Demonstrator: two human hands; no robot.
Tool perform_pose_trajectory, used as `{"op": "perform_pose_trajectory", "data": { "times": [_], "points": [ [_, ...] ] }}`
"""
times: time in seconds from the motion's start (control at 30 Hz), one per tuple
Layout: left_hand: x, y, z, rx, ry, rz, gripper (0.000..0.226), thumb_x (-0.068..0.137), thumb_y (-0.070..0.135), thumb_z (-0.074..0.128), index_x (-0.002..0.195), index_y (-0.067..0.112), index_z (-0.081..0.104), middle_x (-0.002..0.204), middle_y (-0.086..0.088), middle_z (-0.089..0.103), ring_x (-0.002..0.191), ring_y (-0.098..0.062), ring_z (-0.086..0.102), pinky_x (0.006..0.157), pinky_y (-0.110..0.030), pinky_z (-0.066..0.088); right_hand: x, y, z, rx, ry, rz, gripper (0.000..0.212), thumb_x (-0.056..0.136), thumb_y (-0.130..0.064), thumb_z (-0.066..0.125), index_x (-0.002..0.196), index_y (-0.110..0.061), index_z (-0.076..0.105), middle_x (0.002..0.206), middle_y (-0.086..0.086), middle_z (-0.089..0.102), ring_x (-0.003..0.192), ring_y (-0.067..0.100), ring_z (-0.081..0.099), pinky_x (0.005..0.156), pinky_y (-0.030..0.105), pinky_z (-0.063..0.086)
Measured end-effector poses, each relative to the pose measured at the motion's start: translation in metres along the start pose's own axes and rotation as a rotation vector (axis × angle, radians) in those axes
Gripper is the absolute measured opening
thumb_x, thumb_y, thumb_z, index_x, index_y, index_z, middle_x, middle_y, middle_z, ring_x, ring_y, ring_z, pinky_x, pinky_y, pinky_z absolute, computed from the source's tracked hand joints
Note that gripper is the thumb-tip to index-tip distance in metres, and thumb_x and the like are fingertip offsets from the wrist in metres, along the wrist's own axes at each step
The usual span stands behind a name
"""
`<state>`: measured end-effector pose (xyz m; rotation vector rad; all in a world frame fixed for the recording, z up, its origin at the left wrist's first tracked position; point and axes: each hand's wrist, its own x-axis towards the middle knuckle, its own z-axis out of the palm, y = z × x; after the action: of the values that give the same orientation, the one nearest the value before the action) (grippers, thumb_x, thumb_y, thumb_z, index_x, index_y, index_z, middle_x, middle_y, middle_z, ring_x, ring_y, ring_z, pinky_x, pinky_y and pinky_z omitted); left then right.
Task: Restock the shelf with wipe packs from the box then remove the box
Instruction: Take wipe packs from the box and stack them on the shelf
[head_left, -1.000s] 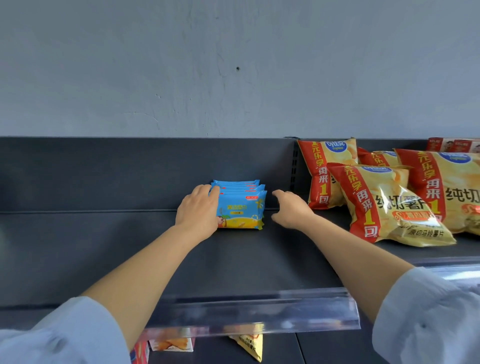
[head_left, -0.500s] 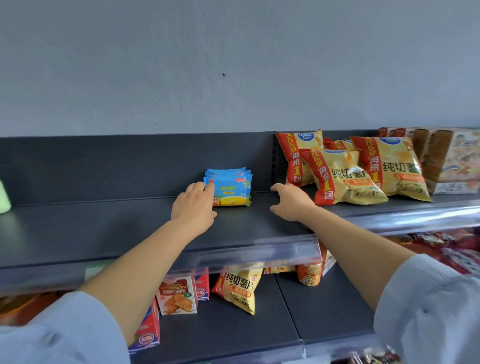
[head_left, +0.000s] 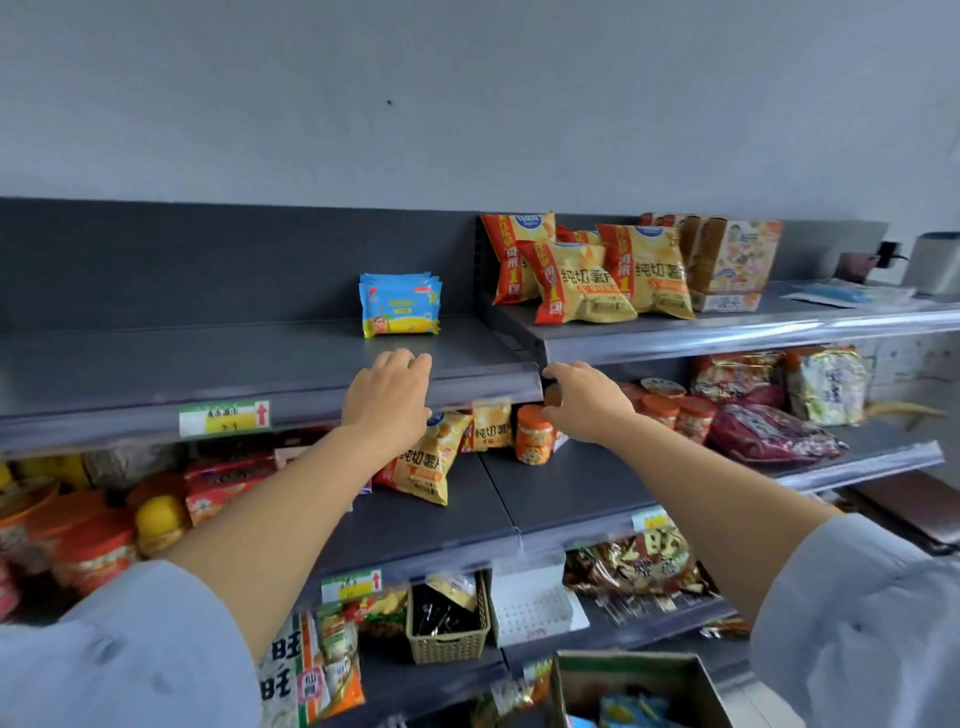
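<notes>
A small row of blue and yellow wipe packs (head_left: 400, 304) stands upright on the dark top shelf (head_left: 208, 364), near its back wall. My left hand (head_left: 387, 397) hovers at the shelf's front edge, fingers loosely curled, holding nothing. My right hand (head_left: 584, 402) is level with it, just right of the shelf's end, also empty. Both hands are well in front of the packs. At the bottom of the view stands the open cardboard box (head_left: 634, 686), with more blue wipe packs (head_left: 631, 709) visible inside.
Yellow crisp bags (head_left: 587, 273) and a printed carton (head_left: 737, 265) fill the top shelf to the right. Lower shelves hold crisp bags, orange jars (head_left: 532, 434), snack packets and a woven basket (head_left: 447, 621). A clear price rail (head_left: 223, 418) lines the shelf edge.
Both hands have drawn back from beside the wipe packs to the shelf's front edge. The view has pulled back and tilted down, bringing the lower shelves and the box into sight.
</notes>
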<state>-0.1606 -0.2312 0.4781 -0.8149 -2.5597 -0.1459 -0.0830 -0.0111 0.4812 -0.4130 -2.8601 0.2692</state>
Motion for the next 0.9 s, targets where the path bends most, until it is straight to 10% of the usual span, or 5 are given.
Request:
{"op": "perform_pose_trajectory", "data": {
  "times": [0.9],
  "points": [
    [-0.126, 0.248, 0.168, -0.128, -0.474, 0.048, 0.045, 0.092, 0.024, 0.058, 0.133, 0.014, 0.043, 0.128, -0.004, 0.050, 0.121, -0.025, 0.045, 0.094, -0.038, 0.045, -0.171, 0.221, 0.132, -0.054, -0.466, 0.102, 0.051, 0.090, -0.023, 0.059, 0.138, -0.017, 0.043, 0.136, 0.011, 0.046, 0.122, 0.032, 0.048, 0.096, 0.042, 0.046]
  ]
}}
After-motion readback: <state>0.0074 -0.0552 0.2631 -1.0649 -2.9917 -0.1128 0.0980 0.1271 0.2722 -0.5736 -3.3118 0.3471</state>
